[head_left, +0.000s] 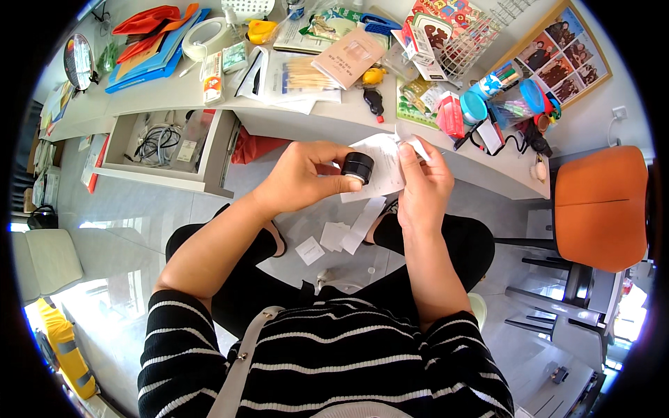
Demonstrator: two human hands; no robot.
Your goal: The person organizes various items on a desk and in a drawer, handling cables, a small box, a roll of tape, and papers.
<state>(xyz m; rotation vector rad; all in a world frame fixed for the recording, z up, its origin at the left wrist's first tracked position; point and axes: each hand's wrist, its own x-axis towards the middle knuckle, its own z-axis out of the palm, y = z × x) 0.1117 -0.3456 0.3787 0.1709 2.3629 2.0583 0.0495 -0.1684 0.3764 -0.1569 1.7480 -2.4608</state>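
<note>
My left hand (300, 177) is closed round a small black cylinder (357, 166) with a pale end, pinched between thumb and fingers. Just behind it is a white printed paper sheet (383, 164), held up over my lap in front of the desk edge. My right hand (424, 189) grips the sheet's right side, thumb on top, and a folded or curled white strip sticks out by its fingers. Whether the cylinder touches the paper I cannot tell. Part of the sheet is hidden behind the cylinder and my left fingers.
The white desk (293, 118) is crowded with folders, tape, booklets and cups. An open drawer (221, 157) with cables juts out at the left. Loose white papers (310, 251) lie on the floor between my feet. An orange chair (601, 209) stands at the right.
</note>
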